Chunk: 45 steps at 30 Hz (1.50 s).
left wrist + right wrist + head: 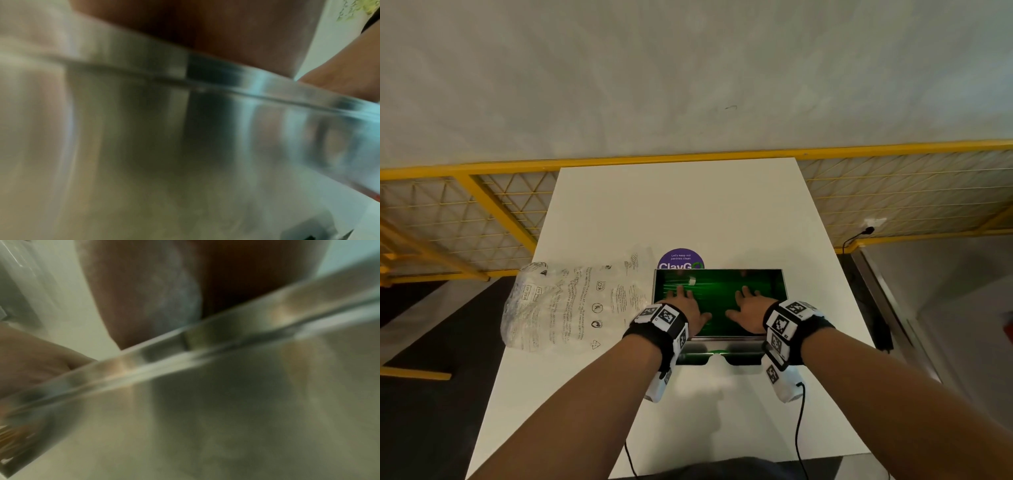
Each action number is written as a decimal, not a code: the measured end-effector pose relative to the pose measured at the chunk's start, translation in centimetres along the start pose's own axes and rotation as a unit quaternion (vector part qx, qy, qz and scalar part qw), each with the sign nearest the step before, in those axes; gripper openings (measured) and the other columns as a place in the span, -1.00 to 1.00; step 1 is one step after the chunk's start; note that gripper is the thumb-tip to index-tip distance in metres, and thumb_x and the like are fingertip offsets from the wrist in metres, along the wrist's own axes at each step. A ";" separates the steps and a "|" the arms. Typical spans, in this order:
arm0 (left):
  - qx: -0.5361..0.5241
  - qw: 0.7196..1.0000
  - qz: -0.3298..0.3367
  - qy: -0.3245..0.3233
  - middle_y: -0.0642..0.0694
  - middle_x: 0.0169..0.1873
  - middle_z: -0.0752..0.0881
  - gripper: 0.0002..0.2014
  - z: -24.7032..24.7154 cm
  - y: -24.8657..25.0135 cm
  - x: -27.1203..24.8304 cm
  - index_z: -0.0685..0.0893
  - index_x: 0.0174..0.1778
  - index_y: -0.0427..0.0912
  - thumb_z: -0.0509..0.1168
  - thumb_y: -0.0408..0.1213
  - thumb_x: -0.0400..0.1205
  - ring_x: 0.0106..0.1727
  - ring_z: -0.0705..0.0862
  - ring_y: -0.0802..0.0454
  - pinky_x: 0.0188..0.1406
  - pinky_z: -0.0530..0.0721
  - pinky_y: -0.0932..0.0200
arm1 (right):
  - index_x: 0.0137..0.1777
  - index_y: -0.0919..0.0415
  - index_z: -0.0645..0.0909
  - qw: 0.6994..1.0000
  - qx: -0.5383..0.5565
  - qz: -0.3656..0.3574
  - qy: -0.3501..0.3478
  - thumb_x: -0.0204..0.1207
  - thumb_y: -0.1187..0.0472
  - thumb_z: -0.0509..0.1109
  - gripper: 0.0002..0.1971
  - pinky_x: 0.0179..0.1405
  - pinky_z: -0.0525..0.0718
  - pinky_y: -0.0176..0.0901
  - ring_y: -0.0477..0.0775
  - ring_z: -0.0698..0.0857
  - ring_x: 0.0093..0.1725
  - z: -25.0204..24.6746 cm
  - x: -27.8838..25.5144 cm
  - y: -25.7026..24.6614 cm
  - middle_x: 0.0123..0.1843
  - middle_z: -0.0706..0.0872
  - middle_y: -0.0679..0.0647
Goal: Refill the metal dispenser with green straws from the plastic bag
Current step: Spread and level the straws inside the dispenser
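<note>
Both hands, left [690, 313] and right [748, 313], are pressed flat, fingers spread, on light, slippery straws [717, 291] at frame centre; the emptied bag [571, 301] is left alongside.

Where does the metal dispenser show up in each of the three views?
Head: the metal dispenser sits at centre on the white table, both hands spread flat inside on the green straws.
Left wrist: its blurred steel wall fills most of the picture below the left hand.
Right wrist: the steel wall fills the lower part below the right hand.
Shared landmark: the dispenser's top rim, a diagonal band in both wrist views.
</note>
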<state>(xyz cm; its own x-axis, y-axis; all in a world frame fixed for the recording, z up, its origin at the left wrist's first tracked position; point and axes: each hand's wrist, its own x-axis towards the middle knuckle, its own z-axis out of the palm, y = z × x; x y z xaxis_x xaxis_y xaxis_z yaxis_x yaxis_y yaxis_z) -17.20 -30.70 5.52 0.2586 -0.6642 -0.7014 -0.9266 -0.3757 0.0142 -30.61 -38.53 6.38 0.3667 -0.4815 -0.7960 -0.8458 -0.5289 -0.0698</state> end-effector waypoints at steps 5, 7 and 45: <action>-0.012 1.000 0.004 0.028 -0.28 0.65 -0.11 -0.21 0.2 -0.1 0.0 -0.06 0.64 -0.29 -0.04 0.20 0.66 0.66 -0.04 -0.28 0.60 0.15 -0.24 | 0.66 0.20 -0.18 1.000 -0.004 0.002 0.020 0.66 -0.19 -0.06 -0.28 0.63 0.05 0.29 0.24 -0.13 0.68 0.2 -0.1 0.1 0.70 -0.24 0.15; -0.008 1.000 0.001 0.012 -0.27 0.65 -0.12 -0.21 0.1 -0.1 -0.1 -0.08 0.64 -0.27 -0.07 0.22 0.66 0.66 -0.03 -0.29 0.61 0.13 -0.22 | 0.66 0.19 -0.20 1.000 -0.008 0.009 0.011 0.66 -0.20 -0.06 -0.27 0.63 0.04 0.30 0.23 -0.13 0.68 0.3 -0.1 0.2 0.70 -0.26 0.15; -0.035 0.998 -0.027 0.034 -0.36 0.52 0.31 -0.38 -1.1 0.7 -1.5 0.31 0.50 -0.38 0.02 0.07 0.71 0.52 0.33 -0.29 0.46 0.39 -0.12 | -0.10 0.36 0.45 0.932 0.319 0.099 0.138 0.60 0.09 0.24 -0.73 -0.30 0.48 -0.20 0.16 0.63 -0.17 -1.1 -0.8 0.2 -0.18 0.55 0.15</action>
<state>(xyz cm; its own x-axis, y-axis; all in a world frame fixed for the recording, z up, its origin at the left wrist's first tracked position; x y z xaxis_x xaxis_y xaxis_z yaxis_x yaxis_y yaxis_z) -17.95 -30.67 7.38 0.3281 -0.6831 -0.6525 -0.8900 -0.4550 0.0288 -30.66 -39.05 7.72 0.1904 -0.7335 -0.6525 -0.9334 0.0708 -0.3519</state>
